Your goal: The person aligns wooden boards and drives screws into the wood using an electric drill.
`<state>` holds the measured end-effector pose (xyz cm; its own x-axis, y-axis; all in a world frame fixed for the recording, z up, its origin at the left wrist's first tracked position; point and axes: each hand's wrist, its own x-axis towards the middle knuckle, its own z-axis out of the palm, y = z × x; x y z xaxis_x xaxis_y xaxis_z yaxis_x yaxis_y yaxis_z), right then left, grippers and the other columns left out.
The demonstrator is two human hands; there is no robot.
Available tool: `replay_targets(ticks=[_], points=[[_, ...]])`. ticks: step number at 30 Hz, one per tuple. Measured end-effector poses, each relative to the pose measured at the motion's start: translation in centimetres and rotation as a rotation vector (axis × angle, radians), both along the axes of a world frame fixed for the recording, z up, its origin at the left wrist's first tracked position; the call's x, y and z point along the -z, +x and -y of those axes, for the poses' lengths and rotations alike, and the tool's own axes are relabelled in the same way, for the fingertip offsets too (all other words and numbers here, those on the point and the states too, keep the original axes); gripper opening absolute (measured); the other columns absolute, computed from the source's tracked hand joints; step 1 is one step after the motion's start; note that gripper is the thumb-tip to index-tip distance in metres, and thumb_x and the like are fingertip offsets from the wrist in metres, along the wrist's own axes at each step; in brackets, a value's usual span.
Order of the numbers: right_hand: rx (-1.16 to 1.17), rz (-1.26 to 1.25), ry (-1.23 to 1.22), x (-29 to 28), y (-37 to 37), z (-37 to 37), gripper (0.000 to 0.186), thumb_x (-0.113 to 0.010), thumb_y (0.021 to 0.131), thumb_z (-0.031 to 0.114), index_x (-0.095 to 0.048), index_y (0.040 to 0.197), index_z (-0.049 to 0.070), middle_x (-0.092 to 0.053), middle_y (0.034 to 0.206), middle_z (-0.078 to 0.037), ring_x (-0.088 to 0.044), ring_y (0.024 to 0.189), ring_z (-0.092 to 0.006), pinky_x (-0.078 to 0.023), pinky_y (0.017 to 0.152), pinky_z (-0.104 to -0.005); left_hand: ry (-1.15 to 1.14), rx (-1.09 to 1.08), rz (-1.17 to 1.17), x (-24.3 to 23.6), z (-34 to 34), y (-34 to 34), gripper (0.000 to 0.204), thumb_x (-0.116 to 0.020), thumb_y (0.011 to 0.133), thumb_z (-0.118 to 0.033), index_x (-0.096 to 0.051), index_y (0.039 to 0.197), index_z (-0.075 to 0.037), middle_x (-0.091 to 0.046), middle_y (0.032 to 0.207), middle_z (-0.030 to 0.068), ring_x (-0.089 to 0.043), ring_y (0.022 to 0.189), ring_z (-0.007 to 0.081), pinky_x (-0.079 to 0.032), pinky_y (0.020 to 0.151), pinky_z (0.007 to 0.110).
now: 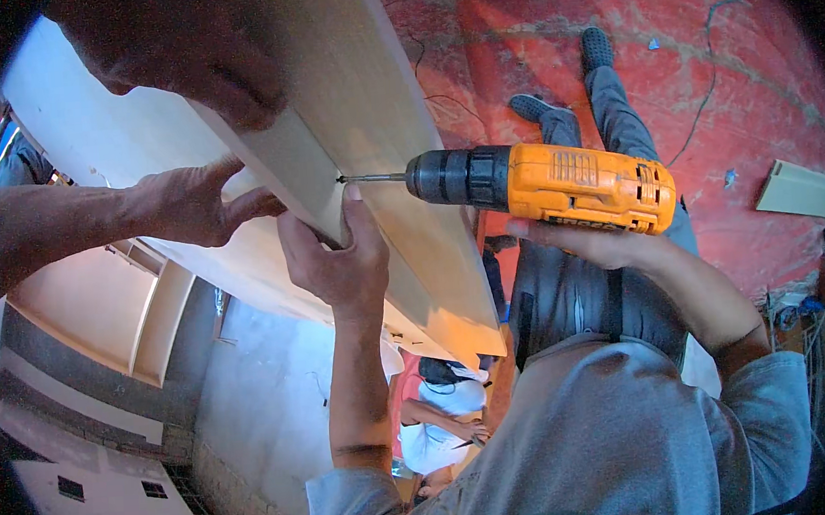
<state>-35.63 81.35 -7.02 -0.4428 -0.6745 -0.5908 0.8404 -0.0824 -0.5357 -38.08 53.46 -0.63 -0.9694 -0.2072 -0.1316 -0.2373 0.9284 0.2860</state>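
An orange and black cordless drill (589, 188) lies level, its long driver bit (378, 177) pointing left. My right hand (588, 243) is closed on the drill from below, its grip hidden. The bit's tip meets a small dark screw (341, 178) at the inner corner of a pale wooden panel (432, 266) and a narrower board (282, 166). My left hand (336, 263) grips this board's end, thumb just below the screw. Another person's hand (194, 206) reaches in from the left beneath the board, and another hand (188, 63) rests on it from above, dark and blurred.
Red sheeting (705, 65) covers the floor, with a loose cable (700, 123) across it. A pale board piece (800, 190) lies at the right. Beyond the panel's lower end, a person in white (435, 438) sits. An open wooden frame (159, 323) stands at the left.
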Motion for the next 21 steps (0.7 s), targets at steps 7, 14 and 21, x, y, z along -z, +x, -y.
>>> replay_targets(ticks=[7, 14, 21], points=[[-0.042, -0.097, 0.08, 0.0, -0.1, 0.4, 0.045, -0.076, 0.097, 0.039, -0.068, 0.132, 0.013, -0.073, 0.125, -0.006, -0.069, 0.115, -0.0226, -0.054, 0.103, -0.038, -0.065, 0.002, 0.05, -0.6, -0.2, -0.3, 0.027, -0.081, 0.09, -0.012, -0.066, 0.108, 0.001, -0.072, 0.096, 0.0112, -0.069, 0.083, 0.018, -0.055, 0.073, 0.031], [-0.106, -0.351, 0.123, 1.1, -0.6, -0.3, 0.044, -0.073, 0.099, 0.035, -0.067, 0.136, 0.013, -0.072, 0.13, -0.008, -0.068, 0.12, -0.0251, -0.053, 0.106, -0.0394, -0.038, 0.024, 0.025, -0.4, 0.0, -0.4, 0.024, -0.081, 0.09, -0.012, -0.065, 0.104, 0.001, -0.071, 0.092, 0.0111, -0.067, 0.079, 0.0174, -0.054, 0.07, 0.031], [-0.04, -0.516, 0.154, 1.6, 0.6, -0.2, 0.043, -0.074, 0.097, 0.039, -0.069, 0.132, 0.014, -0.073, 0.126, -0.007, -0.068, 0.117, -0.0236, -0.055, 0.104, -0.039, 0.059, -0.002, -0.054, 0.2, -0.4, -0.9, 0.024, -0.081, 0.084, -0.007, -0.064, 0.1, -0.001, -0.064, 0.088, 0.0104, -0.064, 0.073, 0.0242, -0.052, 0.066, 0.034]])
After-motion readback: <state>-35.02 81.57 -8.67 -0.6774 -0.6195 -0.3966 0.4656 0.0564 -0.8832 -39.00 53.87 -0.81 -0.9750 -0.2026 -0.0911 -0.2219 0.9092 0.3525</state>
